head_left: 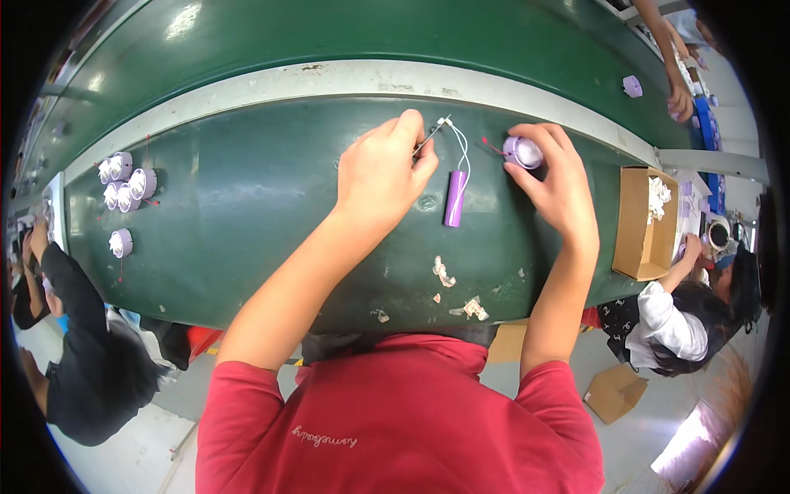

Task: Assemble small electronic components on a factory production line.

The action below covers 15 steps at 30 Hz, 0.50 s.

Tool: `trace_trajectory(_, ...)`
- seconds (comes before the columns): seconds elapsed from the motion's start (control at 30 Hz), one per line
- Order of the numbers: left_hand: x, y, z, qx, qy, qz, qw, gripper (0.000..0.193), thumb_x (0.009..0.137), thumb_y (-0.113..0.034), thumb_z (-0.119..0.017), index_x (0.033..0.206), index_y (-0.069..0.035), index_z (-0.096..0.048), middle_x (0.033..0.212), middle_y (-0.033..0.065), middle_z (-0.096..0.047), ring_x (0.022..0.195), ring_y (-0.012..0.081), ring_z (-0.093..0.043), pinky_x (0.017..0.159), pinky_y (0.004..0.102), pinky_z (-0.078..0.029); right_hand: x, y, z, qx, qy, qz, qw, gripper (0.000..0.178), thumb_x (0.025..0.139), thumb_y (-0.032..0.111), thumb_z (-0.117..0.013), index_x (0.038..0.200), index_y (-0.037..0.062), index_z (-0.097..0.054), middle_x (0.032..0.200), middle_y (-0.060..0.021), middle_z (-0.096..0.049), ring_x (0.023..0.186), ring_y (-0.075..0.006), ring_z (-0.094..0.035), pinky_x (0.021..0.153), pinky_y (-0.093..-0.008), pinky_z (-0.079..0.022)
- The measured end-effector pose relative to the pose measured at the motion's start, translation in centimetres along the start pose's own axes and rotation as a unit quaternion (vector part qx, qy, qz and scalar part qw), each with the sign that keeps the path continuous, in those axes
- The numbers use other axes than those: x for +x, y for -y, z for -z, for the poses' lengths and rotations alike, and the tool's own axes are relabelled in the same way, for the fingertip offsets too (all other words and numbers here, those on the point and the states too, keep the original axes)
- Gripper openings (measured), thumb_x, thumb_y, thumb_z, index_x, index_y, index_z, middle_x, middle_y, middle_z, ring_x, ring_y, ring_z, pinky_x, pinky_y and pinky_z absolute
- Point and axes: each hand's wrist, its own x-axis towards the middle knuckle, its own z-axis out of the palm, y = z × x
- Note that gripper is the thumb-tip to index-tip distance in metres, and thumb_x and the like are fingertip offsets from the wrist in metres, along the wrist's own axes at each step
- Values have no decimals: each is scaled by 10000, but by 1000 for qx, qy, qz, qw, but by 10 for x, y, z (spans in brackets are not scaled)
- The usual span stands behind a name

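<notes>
My left hand (383,165) is closed, pinching a small thin flat part (425,143) seen nearly edge-on; its kind is mostly hidden by the fingers. At its far end sits a small white connector (445,122). White wires run from there to a purple cylindrical battery (454,199), which lies on the green table between my hands. My right hand (559,177) grips a round purple housing (522,153) with a shiny whitish face, thumb on the near side and fingers over the far side. A short red wire (491,146) sticks out to its left.
Several purple housings with white fins (125,183) stand at the left. An open cardboard box (643,222) with white pieces is at the right. Torn scraps (471,309) lie near the front edge. A pale rail (329,76) borders the far side. Other people work at both sides.
</notes>
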Motion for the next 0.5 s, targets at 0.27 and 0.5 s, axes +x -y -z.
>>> trace_trajectory(0.27, 3, 1, 6, -164, 114, -204, 958, 212, 816, -114, -783, 809, -70, -576, 694, 82, -628, 608, 259, -630, 569, 371, -494, -6, -19, 2, 106, 13, -39, 994, 661, 839, -29, -701, 1467, 96, -537, 1335, -151, -581, 1060, -245, -657, 892, -360, -577)
trace_trajectory(0.5, -2, 1, 6, -141, 163, -207, 954, 241, 828, -150, -755, 808, -88, -523, 703, 69, -627, 634, 280, -639, 576, 413, -498, 10, 1, -36, 418, 42, 21, 907, 591, 939, -82, -485, 1514, 55, -452, 1438, -176, -569, 1173, -231, -645, 975, -346, -534)
